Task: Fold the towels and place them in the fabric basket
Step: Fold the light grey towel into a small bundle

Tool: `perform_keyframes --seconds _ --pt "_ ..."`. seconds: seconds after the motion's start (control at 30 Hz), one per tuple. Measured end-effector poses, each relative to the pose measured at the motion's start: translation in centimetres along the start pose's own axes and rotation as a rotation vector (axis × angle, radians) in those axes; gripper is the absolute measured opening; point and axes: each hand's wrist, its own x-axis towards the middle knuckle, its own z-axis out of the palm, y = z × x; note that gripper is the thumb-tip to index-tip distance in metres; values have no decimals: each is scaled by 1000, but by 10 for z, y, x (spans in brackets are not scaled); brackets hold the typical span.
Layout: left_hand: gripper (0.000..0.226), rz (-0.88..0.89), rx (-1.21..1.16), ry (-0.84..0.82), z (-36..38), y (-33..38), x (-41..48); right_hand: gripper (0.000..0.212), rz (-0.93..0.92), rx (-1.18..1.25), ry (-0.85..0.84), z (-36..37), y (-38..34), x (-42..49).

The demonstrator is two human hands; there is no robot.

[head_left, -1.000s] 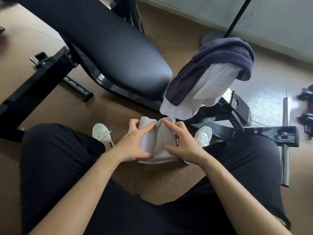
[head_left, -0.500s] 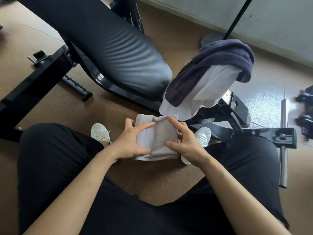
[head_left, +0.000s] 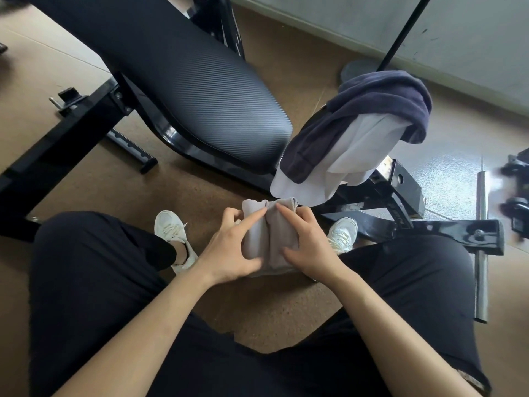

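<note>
A small grey towel (head_left: 269, 239), folded into a thick pad with a crease down its middle, is held in the air between my knees. My left hand (head_left: 229, 247) grips its left half, forefinger stretched across the top and thumb under the lower edge. My right hand (head_left: 309, 245) grips the right half the same way. A dark navy towel (head_left: 380, 101) and a white towel (head_left: 355, 156) under it hang over the end of the weight bench. No fabric basket shows in the head view.
The black padded weight bench (head_left: 186, 93) slants across the floor ahead, its steel frame (head_left: 429, 224) running to the right. A metal bar (head_left: 482, 242) lies on the floor at the right. My legs in black trousers and white shoes (head_left: 171, 227) frame the brown floor.
The two halves of the grey towel have been brought together, making a deeper middle crease. Both hands shifted slightly and keep their hold.
</note>
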Motion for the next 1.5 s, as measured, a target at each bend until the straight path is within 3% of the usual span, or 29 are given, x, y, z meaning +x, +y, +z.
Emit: perform_keyframes --seconds 0.17,0.33,0.53,0.7,0.9,1.1,1.2,1.37,1.5 --pt "92 81 -223 4 7 6 -1 90 4 -63 -14 6 2 2" --pt "72 40 -404 24 4 8 1 81 54 279 -10 1 -1 -1" --pt "49 48 -526 -65 6 6 2 70 99 425 5 4 -3 -2" --pt "48 25 -376 197 4 -4 7 84 175 674 -17 6 6 -1" --pt "74 -67 -544 -114 17 -6 6 85 199 852 2 10 10 -2" --pt "84 -158 -570 -130 39 -18 19 76 309 801 60 29 22 4" --pt "91 -273 -510 -105 55 -27 30 65 332 737 -33 39 35 13" --pt "94 -388 -348 -91 84 -42 59 76 385 580 -248 44 69 38" --pt "91 -468 -377 -140 112 -71 85 86 479 465 -334 56 102 67"
